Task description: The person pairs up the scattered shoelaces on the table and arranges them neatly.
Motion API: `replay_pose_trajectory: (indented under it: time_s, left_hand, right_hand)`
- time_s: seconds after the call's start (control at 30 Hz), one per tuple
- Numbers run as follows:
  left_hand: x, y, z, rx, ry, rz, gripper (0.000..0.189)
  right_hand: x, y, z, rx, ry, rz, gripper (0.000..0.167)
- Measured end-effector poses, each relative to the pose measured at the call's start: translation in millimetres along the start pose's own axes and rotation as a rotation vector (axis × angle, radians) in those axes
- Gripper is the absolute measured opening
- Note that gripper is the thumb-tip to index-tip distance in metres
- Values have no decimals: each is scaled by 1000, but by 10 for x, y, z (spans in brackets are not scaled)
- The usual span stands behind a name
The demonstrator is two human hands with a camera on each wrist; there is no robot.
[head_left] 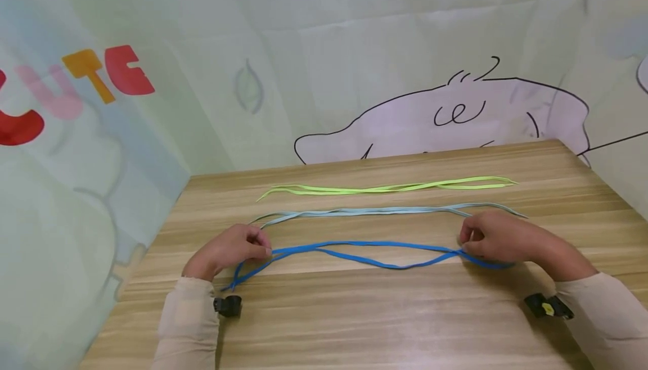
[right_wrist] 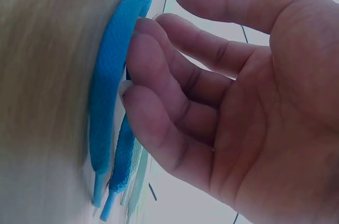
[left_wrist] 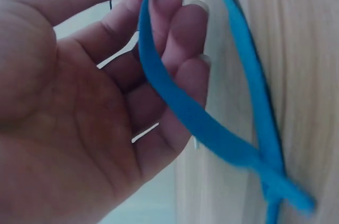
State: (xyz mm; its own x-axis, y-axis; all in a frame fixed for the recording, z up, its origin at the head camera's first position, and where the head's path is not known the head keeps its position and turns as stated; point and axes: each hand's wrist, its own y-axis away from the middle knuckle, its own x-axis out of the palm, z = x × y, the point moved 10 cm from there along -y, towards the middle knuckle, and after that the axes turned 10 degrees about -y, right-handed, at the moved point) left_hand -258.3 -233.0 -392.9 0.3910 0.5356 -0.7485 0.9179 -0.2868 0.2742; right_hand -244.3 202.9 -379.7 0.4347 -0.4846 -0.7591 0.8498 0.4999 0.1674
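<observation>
A blue shoelace (head_left: 349, 242) lies doubled across the wooden table, its strands parting in the middle and crossing near both ends. My left hand (head_left: 230, 251) pinches one strand near the left end between thumb and forefinger. In the left wrist view the raised blue strand (left_wrist: 188, 115) runs down past the curled fingers and crosses the other strand below. Over the right end is my right hand (head_left: 501, 238), its thumb and forefinger apart. The right wrist view shows its loosely bent fingers (right_wrist: 151, 113) beside the flat blue lace (right_wrist: 108, 75), whose two tipped ends hang below.
Behind the blue lace, a pale blue shoelace (head_left: 374, 211) stretches across the table (head_left: 385, 325). A yellow-green shoelace (head_left: 354, 190) lies farther back. A printed cloth backdrop (head_left: 354, 49) rises beyond the table's far edge. Small black devices (head_left: 230, 306) sit at both wrists.
</observation>
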Motion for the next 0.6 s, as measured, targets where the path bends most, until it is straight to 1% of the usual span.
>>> replay_pose_trajectory:
  time_s: [0.13, 0.27, 0.4, 0.47, 0.53, 0.6]
  left_hand:
    - [-4, 12, -37, 18, -34, 14, 11]
    - [-10, 21, -57, 22, -57, 3, 14]
    - [-39, 12, -48, -1, -98, -33, 18]
    - [-65, 1, -56, -12, -110, -62, 20]
    - [-93, -13, -84, -11, -111, -95, 22]
    - [-117, -24, -130, 5, -107, -121, 23]
  right_hand:
    - [-9, 1, 8, -17, 7, -13, 3]
    - [-35, -10, 33, -51, 21, -45, 5]
    - [-64, -18, 61, -70, 21, -87, 6]
    - [-78, -13, 78, -63, 6, -107, 7]
    - [-95, -2, 101, -57, -22, -128, 10]
    - [-118, 6, 133, -55, -45, -158, 16]
